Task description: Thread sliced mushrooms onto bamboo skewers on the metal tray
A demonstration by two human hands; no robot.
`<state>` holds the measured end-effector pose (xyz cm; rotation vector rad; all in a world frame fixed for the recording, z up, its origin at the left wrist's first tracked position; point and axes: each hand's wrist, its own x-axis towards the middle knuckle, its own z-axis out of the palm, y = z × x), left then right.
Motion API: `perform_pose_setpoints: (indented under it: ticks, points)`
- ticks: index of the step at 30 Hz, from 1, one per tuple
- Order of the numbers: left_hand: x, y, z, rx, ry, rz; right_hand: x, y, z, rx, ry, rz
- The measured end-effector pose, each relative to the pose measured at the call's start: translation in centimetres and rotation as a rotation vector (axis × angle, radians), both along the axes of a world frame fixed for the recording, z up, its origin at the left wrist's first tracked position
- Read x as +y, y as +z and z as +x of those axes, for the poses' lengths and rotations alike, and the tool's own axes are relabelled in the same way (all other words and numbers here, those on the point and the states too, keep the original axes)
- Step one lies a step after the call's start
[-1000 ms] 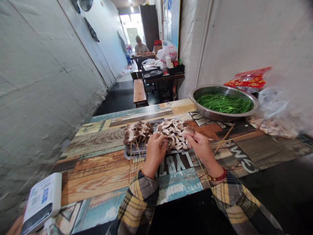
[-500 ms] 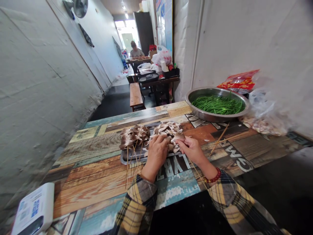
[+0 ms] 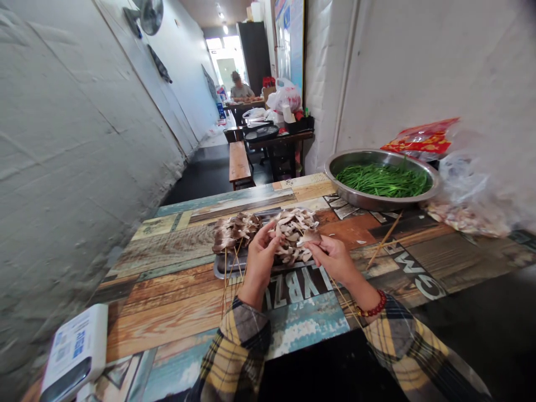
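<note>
A metal tray [image 3: 221,269] on the patterned table holds a pile of loose mushroom pieces [image 3: 293,226] and, on its left, several skewered mushrooms [image 3: 234,230] with their sticks pointing toward me. My left hand [image 3: 260,258] is at the near edge of the loose pile, fingers curled in a pinch among the pieces; what it grips is hidden. My right hand [image 3: 333,258] pinches a mushroom piece [image 3: 310,237] threaded on a thin bamboo skewer [image 3: 343,298] that runs back under my wrist.
A steel basin [image 3: 360,196] of green chives stands at the back right, beside plastic bags [image 3: 464,195] and a red packet [image 3: 422,139]. Loose skewers [image 3: 383,240] lie right of the tray. A white device [image 3: 73,354] sits at the near left. Benches, tables and a seated person are down the corridor.
My left hand lifted slightly off the pile and its fingers curled. My right hand stayed close by, still holding the skewered mushroom. The view shifted a little.
</note>
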<state>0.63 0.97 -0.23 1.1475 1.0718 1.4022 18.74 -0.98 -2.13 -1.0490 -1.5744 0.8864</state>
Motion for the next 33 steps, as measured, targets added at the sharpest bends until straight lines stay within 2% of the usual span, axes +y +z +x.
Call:
perform_pose_setpoints:
  ticks: [5,12,18,25,33]
  points:
    - [0.1,0.0,0.0,-0.107,-0.004,-0.013,-0.1,0.1,-0.2,-0.013,0.016,-0.019]
    - [0.1,-0.1,-0.2,-0.016,0.056,0.06,-0.7,0.6,-0.9,-0.142,0.08,0.025]
    - [-0.1,0.1,0.0,-0.033,-0.029,0.023,-0.8,0.9,-1.3,-0.21,0.09,0.053]
    - [-0.5,0.7,0.5,-0.154,-0.11,-0.032,-0.5,0.7,-1.2,-0.241,0.057,0.019]
    - [-0.4,0.7,0.4,-0.293,-0.104,-0.089,-0.5,0.6,-1.3,-0.245,0.052,0.05]
